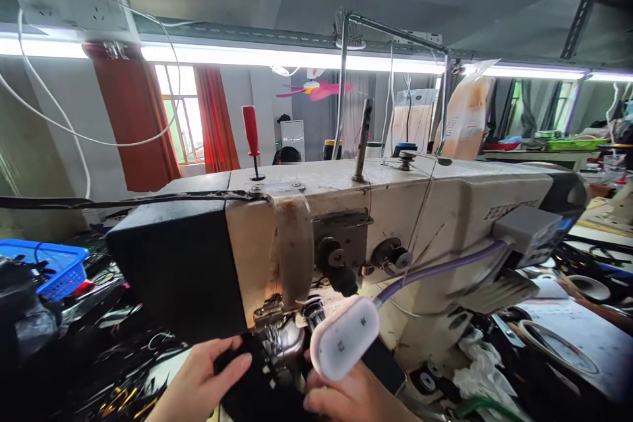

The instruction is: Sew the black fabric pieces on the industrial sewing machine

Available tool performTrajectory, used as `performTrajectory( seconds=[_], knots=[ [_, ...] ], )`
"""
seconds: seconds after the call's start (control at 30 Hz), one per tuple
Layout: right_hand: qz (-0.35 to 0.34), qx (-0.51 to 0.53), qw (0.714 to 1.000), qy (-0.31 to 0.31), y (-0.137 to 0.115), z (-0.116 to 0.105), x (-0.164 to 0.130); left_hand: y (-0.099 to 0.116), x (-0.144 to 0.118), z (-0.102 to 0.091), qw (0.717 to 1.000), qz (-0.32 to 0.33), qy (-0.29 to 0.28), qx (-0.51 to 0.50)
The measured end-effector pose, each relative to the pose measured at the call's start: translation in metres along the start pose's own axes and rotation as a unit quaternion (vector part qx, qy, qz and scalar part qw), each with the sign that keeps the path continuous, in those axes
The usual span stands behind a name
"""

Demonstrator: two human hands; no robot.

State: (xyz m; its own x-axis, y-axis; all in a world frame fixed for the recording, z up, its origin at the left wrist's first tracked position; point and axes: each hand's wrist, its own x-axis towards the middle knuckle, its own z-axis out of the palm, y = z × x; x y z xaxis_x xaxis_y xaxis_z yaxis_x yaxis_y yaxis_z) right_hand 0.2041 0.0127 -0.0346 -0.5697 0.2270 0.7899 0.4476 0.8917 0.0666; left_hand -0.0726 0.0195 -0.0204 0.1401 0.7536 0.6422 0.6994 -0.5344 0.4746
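Observation:
At the lower middle, black material (257, 389) lies beneath the sewing head of a cream-coloured industrial sewing machine (440, 211). My left hand (200, 376) grips its left side, thumb and fingers around the edge. From the right, my right hand (349, 399) holds the same material with curled fingers, partly hidden behind a white oval lamp (345, 337). Both hands are close to the shiny metal parts (287, 339) under the head. The needle is too small to make out.
A purple flexible arm (445, 270) carries the lamp. A red-handled screwdriver (251, 135) stands upright on the machine. At left are a blue basket (62, 270) and dark clutter. Crumpled white plastic (482, 369) and a round dial (558, 346) lie to the right.

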Motion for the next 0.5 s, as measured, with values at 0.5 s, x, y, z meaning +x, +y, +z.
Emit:
performTrajectory(
  seconds=[0.5],
  knots=[
    [0.083,0.009,0.99,0.11,-0.022,0.036,0.002,0.033,-0.001,0.017,0.991,-0.069,-0.102,-0.044]
  ],
)
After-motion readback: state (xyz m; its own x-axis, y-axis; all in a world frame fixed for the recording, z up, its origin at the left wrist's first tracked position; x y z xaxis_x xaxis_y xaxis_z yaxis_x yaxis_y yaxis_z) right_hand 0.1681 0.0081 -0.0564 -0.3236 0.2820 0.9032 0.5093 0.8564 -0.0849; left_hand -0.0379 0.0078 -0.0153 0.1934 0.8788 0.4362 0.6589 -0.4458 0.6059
